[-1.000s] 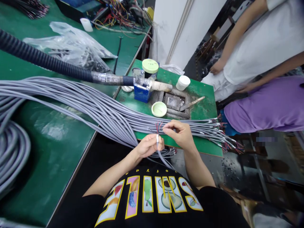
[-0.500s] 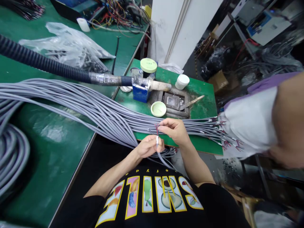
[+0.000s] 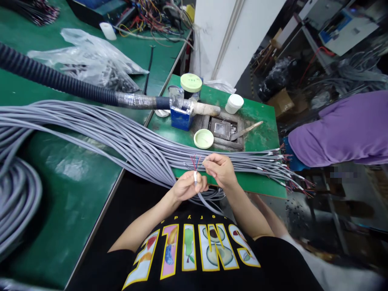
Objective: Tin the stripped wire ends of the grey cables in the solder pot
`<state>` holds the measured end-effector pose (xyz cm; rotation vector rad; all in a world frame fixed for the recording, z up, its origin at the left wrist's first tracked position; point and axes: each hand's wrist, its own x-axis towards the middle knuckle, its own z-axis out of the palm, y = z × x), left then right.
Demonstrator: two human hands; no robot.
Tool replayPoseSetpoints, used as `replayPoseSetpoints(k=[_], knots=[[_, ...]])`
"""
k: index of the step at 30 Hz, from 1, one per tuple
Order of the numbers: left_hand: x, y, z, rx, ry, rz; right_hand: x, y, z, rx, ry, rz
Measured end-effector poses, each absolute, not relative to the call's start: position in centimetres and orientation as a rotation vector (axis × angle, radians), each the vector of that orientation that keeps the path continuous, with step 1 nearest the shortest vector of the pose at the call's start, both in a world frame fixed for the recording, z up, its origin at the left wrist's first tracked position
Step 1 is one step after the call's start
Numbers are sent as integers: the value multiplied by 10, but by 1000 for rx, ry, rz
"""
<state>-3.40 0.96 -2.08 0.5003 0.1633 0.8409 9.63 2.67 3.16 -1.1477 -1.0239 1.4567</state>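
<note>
My left hand [image 3: 186, 186] is closed around the end of one grey cable [image 3: 203, 201], just below its white sleeve. Thin red and blue wires [image 3: 194, 161] fan out above the sleeve. My right hand [image 3: 218, 169] is beside them, its fingers pinched on the tips of those thin wires. Both hands sit over the front edge of the small green table [image 3: 260, 117]. A thick bundle of grey cables [image 3: 100, 131] runs from the left bench across that table, and its stripped ends [image 3: 285, 171] hang off the right side.
A solder pot [image 3: 222, 130] with a metal blade, a blue box [image 3: 181, 117] and several green and white lids stand behind my hands. A black corrugated hose [image 3: 60, 85] crosses the left bench. A person in purple [image 3: 339, 129] is at the right.
My hands and the cable end have shifted slightly left, and the thin wires stand more spread. The person in white who passed close at the right has gone from view.
</note>
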Motion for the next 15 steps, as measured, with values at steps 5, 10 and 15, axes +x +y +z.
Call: replayPoseSetpoints(k=[5, 10, 15], knots=[[-32, 10, -20, 467, 185, 839, 102, 19, 38, -1209, -1210, 1122], [-31, 10, -18, 442, 147, 868, 114, 13, 42, -1168, -1502, 790], [-31, 14, -21, 420, 224, 881, 129, 7, 43, -855, -1978, 437]])
